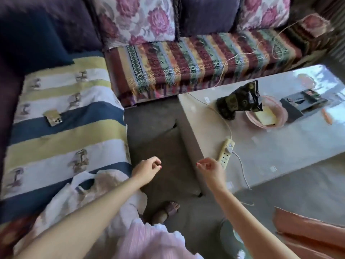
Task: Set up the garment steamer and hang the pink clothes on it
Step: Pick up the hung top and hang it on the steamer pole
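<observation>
I see both hands held out empty above the floor: left hand (147, 170) and right hand (211, 170), fingers loosely curled, holding nothing. Pink garment (147, 242) lies below the left hand, unhung. No steamer visible; power strip (226, 153), beside the right hand on the surface (280, 146), awaits it.

1. We count two hands: the left hand (147, 170) and the right hand (211, 170).
2. We see two floral cushions: one (138, 19), another (265, 13).
3. One phone (52, 117) lies on the striped cover.
4. On the bench (270, 152) we count one power strip (226, 153), one dark bag (239, 100) and one pink bowl (266, 114).
</observation>
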